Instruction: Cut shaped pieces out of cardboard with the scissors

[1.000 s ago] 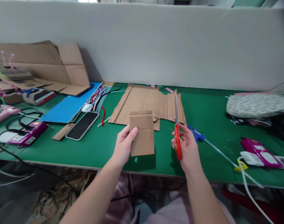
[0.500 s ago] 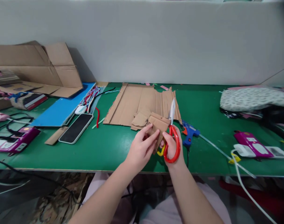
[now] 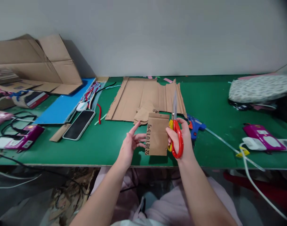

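Observation:
A small rectangular cardboard piece with printed black characters down its left edge is held above the front of the table. My right hand pinches its right edge between thumb and fingers. The same hand also keeps scissors with red and yellow handles, their blades together and pointing away from me. My left hand is open beside the piece's left edge, index finger stretched out; the other fingertips reach the edge, and whether they touch it I cannot tell. Behind lie small cardboard scraps on a larger cardboard sheet.
A blue glue gun with a clear glue stick lies right of my right hand. On the left are a phone, a blue board, pipe cleaners and a purple power strip. Another purple strip sits at right.
The cardboard piece has turned so its printed face shows upright. My left hand has moved away to the left, fingers spreading. The right hand still has the scissors; the view has shifted slightly.

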A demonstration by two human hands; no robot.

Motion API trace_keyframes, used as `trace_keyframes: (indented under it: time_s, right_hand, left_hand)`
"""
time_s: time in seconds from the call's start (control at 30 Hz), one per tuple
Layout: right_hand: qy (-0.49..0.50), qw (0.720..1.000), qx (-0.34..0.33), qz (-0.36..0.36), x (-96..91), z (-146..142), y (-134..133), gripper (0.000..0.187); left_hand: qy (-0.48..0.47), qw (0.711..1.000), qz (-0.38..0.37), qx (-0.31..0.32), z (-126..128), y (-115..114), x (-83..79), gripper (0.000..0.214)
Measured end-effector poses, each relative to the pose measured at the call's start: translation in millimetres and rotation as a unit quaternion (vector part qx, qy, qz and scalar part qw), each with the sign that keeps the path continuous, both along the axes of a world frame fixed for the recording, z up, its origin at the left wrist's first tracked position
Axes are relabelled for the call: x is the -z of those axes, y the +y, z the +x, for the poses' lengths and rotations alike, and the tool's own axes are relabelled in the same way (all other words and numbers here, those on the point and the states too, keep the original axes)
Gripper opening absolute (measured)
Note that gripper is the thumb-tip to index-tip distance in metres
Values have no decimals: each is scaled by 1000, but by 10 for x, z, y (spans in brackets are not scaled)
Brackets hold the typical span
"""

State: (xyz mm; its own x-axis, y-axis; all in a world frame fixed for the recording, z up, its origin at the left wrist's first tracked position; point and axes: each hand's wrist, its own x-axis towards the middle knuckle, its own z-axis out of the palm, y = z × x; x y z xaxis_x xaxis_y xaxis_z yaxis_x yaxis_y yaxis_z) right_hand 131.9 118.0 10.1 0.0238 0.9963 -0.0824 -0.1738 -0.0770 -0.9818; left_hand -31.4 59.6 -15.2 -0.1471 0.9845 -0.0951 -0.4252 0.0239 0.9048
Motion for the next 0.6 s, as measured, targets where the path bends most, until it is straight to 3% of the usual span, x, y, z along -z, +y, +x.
trace_keyframes:
  time_s: [0.2,0.37,0.47,0.53,0.6]
  right_hand:
    - [9,1000,-6,-7,-5,-43,-25,42]
    - [30,1000,0,7,17,-74,-44,45]
    - [30,999,3,18,27,-19,-12,46]
    - [29,999,12,30,24,57,30,48]
    - [24,999,0,38,11,138,65,50]
  left_hand:
    - [-14,999,12,-33,150,-32,-22,71]
    - [64,997,-19,-40,291,-84,33,62]
    - [122,991,-16,-60,176,-59,6,49]
    - [165,986,0,-14,5,-36,-84,45]
    - [197,976,-7,87,-188,-14,-225,48]
